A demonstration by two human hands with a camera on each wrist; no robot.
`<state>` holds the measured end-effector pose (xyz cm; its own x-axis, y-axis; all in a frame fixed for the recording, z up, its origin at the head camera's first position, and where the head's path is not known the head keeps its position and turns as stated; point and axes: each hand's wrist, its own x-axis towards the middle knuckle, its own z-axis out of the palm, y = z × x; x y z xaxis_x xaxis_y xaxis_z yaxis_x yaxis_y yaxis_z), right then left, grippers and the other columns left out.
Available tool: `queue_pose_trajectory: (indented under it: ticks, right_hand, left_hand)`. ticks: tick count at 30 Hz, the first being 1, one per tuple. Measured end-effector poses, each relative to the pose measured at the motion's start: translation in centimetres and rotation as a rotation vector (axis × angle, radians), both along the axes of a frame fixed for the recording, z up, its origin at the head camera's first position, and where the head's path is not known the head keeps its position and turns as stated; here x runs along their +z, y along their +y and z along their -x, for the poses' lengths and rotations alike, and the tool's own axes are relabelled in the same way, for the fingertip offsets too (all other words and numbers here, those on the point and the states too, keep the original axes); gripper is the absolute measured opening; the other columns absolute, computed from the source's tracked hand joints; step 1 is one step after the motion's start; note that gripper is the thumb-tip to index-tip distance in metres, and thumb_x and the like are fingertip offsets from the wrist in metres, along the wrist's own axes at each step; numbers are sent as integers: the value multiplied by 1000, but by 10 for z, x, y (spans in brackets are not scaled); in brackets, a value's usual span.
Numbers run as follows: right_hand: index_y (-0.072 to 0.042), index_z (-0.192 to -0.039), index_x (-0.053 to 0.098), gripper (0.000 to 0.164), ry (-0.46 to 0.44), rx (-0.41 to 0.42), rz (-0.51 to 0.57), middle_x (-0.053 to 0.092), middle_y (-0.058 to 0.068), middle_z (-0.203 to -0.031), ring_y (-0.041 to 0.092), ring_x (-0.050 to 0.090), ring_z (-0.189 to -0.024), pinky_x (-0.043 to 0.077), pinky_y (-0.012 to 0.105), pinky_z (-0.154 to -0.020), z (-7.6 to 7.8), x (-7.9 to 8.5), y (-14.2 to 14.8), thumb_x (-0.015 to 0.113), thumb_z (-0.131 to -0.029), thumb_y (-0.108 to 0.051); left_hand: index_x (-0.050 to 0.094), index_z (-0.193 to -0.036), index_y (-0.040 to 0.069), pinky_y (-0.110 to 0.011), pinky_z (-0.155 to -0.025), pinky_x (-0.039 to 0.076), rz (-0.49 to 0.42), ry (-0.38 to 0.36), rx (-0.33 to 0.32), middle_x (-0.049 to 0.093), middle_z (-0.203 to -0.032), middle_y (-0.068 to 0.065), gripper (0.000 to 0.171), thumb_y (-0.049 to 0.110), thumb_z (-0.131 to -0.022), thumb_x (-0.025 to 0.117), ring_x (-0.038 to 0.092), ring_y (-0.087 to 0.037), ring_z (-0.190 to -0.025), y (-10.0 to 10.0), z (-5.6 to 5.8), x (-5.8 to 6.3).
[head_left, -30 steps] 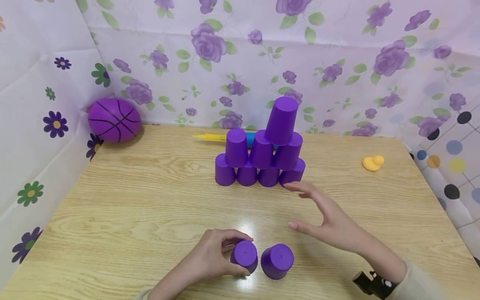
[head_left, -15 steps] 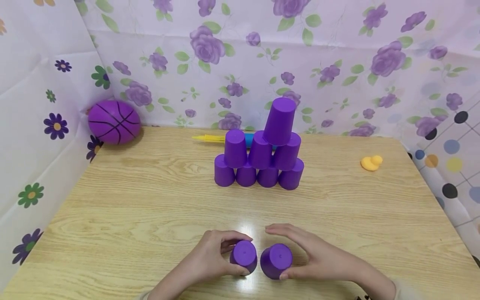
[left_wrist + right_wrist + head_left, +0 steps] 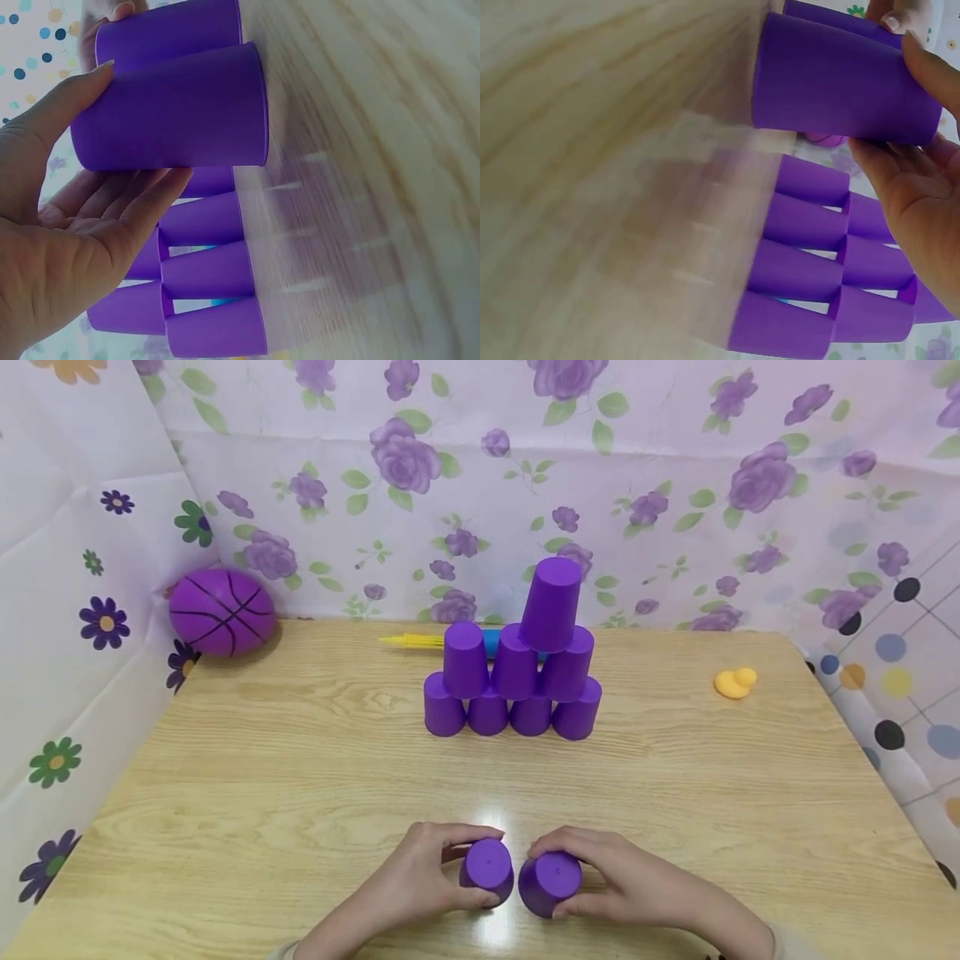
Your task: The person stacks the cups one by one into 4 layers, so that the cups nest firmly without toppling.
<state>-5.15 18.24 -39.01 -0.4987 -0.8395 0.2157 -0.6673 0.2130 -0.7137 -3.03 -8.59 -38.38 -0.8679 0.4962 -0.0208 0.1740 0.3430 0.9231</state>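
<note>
Two purple cups stand upside down side by side near the front of the table, a narrow gap between them. My left hand grips the left cup, thumb on the near side and fingers on the far side; the left wrist view shows this cup large. The right cup is held by my right hand in the same way, its rim down near the wood in the right wrist view. Farther back, a stack of upside-down purple cups rises in three tiers, its single top cup sitting right of centre.
Behind the stack lies a blue and yellow object, partly hidden. A purple ball with black lines rests in the back left corner, and a yellow toy duck stands at the back right. Flowered cloth encloses the wooden table.
My right hand has come down and left from beside the stack and taken hold of the right cup. The left hand keeps its grip on the left cup, and the stack looks the same.
</note>
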Motion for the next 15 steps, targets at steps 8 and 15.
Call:
queue_pose_trajectory:
  ticks: [8,15]
  right_hand:
    - [-15,-125,52,48,31,0,-49,61,-2,-118,9,59,-106,52,26,-88,2,7,0,70,-83,-29]
    - [-16,-121,57,49,25,2,-97,64,-3,-115,7,61,-103,53,24,-85,8,16,-2,75,-77,-32]
  left_hand:
    - [63,-120,19,-28,-92,51,55,113,142,66,-115,2,55,33,-70,82,62,-13,-105,-6,4,7]
    - [62,-120,30,-28,-97,47,19,80,163,62,-117,12,57,39,-67,82,56,-8,-112,-23,3,33]
